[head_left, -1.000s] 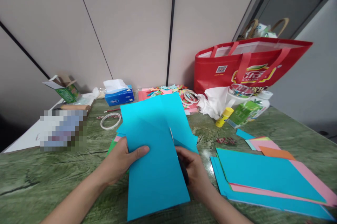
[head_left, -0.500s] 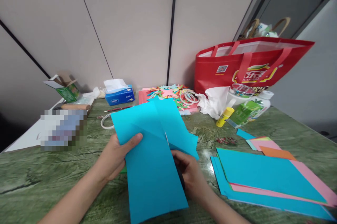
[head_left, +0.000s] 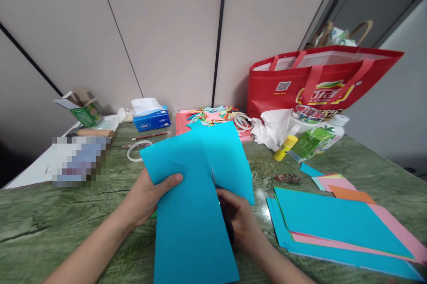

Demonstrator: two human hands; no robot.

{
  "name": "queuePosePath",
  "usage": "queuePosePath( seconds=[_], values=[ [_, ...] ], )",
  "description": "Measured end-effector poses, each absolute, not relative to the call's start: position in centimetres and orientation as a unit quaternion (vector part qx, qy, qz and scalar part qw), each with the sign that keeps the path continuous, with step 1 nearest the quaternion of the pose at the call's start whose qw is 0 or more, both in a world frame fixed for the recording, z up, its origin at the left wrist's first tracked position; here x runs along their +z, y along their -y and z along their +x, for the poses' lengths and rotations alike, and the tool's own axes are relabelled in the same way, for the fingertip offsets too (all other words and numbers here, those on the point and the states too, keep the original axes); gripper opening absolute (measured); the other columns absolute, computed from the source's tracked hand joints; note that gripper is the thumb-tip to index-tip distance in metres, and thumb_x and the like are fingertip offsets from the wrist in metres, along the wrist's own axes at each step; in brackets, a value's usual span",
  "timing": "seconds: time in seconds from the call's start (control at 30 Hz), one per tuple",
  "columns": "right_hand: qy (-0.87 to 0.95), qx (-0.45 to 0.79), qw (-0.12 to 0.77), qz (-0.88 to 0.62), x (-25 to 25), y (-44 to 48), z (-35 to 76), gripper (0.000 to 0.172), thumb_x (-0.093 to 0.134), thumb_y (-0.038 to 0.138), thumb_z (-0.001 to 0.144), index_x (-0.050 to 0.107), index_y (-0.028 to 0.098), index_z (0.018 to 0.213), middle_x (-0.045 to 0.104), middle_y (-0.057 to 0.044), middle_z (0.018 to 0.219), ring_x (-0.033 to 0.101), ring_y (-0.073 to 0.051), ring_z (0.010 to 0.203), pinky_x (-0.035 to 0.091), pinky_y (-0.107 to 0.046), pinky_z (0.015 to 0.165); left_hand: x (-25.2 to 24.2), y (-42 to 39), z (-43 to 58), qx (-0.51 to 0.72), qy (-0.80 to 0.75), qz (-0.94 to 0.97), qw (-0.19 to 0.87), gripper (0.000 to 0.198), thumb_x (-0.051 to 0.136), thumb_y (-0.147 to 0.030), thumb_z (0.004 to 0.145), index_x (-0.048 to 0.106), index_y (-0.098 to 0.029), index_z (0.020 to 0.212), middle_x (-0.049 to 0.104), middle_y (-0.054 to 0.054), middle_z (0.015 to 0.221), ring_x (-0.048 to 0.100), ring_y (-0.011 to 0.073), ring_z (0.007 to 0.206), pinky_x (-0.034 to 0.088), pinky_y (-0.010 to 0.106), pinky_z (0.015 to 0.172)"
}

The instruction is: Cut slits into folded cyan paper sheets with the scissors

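My left hand (head_left: 147, 197) grips the left edge of a large blue paper sheet (head_left: 193, 213), thumb on top. My right hand (head_left: 242, 222) is closed on black-handled scissors (head_left: 228, 226), whose blade tip (head_left: 212, 173) pokes up through a cut running up the middle of the sheet. The sheet is held above the green marble table (head_left: 50, 222), and the part right of the cut hangs toward the right. Most of the scissors are hidden behind the paper.
A stack of blue, pink and orange sheets (head_left: 336, 226) lies at the right. Farther back are a red bag (head_left: 316, 82), crumpled tissue (head_left: 271, 128), a yellow glue stick (head_left: 285, 147), a tissue box (head_left: 151, 119), tape rings (head_left: 137, 150) and paper stars (head_left: 213, 115).
The cut has run further up the blue sheet. My left hand has turned the sheet a little, and the right-hand part has spread away from the blade.
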State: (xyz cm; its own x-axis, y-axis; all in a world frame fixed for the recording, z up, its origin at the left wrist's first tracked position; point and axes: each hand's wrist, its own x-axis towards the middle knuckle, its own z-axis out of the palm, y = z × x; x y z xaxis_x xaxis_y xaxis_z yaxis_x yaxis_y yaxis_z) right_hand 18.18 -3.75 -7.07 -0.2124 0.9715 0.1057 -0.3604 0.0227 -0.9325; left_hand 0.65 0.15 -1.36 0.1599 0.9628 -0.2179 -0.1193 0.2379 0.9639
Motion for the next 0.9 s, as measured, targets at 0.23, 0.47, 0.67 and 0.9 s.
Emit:
queuePosePath(
  seconds=[0.23,0.47,0.67,0.9],
  values=[
    [0.455,0.630,0.539,-0.326,-6.92,3.78,18.16,0.027,0.074,0.028,0.060,0.068,0.023,0.086,0.070,-0.005,0.091,0.064,-0.025,0.084,0.051,-0.035,0.073,-1.48,-0.17,0.27,0.421,-0.499,0.456,0.604,0.063,0.066,-0.028,0.066,0.040,-0.026,0.123,0.059,0.009,0.117,0.059,0.0299,0.096,0.052,0.042,0.076],
    [0.446,0.638,0.531,-0.335,-6.67,3.77,18.15,0.028,0.075,0.028,0.057,0.068,0.024,0.085,0.071,-0.005,0.088,0.064,-0.025,0.081,0.051,-0.035,0.073,-1.41,-0.06,0.49,0.412,-0.514,0.453,0.601,0.062,0.066,-0.031,0.065,0.043,-0.025,0.121,0.060,0.009,0.114,0.060,0.0303,0.095,0.053,0.043,0.074],
    [0.451,0.628,0.530,-0.348,-6.93,3.76,18.22,0.028,0.074,0.030,0.058,0.069,0.022,0.084,0.071,-0.006,0.087,0.064,-0.025,0.081,0.051,-0.037,0.072,-1.40,-0.11,0.28,0.417,-0.505,0.447,0.609,0.065,0.068,-0.030,0.063,0.042,-0.025,0.122,0.061,0.011,0.113,0.061,0.0309,0.093,0.052,0.045,0.075],
    [0.450,0.635,0.528,-0.340,-6.85,3.83,18.33,0.027,0.074,0.029,0.059,0.069,0.022,0.085,0.070,-0.007,0.089,0.064,-0.026,0.082,0.051,-0.037,0.073,-1.37,-0.03,0.19,0.414,-0.505,0.440,0.616,0.066,0.067,-0.029,0.065,0.040,-0.026,0.124,0.061,0.009,0.113,0.061,0.0290,0.092,0.052,0.042,0.075]
  ],
)
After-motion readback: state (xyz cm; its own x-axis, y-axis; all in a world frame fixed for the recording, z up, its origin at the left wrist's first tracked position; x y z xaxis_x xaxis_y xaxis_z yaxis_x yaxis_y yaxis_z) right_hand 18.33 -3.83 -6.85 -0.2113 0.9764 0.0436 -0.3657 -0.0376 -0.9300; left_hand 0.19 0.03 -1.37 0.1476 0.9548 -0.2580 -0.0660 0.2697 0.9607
